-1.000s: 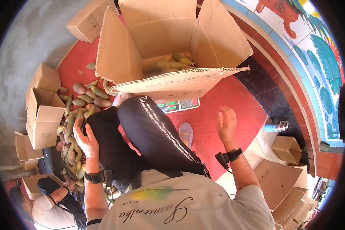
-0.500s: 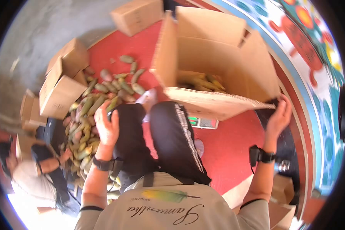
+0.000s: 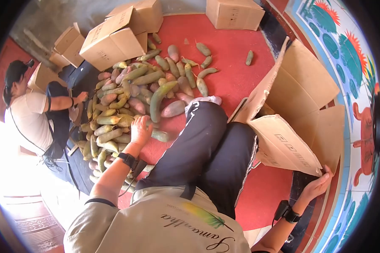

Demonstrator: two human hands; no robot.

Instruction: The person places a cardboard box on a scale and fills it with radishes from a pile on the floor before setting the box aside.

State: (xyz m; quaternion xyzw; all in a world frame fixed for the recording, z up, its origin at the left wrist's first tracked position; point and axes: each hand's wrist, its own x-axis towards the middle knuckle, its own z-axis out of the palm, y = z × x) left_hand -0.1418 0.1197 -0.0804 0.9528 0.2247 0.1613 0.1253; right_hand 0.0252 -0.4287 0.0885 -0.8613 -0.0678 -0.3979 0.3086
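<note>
A heap of green and reddish elongated vegetables (image 3: 109, 120) lies on the red floor to the left of my legs. Over its right edge is my left hand (image 3: 141, 130), fingers slightly bent and apart, close to a long green vegetable (image 3: 158, 100); it holds nothing that I can make out. My right hand (image 3: 318, 184) touches the lower right corner of a large open cardboard box (image 3: 285, 143), its fingertips at the flap's edge. The box stands right of my knees, and its contents are mostly hidden behind the flap.
A co-worker (image 3: 36, 109) crouches at the left, one hand at the heap. Smaller cardboard boxes (image 3: 112, 44) stand behind the heap, and another box (image 3: 234, 14) stands at the top. Loose vegetables lie on the red floor (image 3: 236, 82). A painted wall (image 3: 342, 71) rises at the right.
The view has turned left toward the heap. The large box now appears farther right and tilted, with its inside less visible. My left hand is now over the heap's edge; my right stays at the box corner.
</note>
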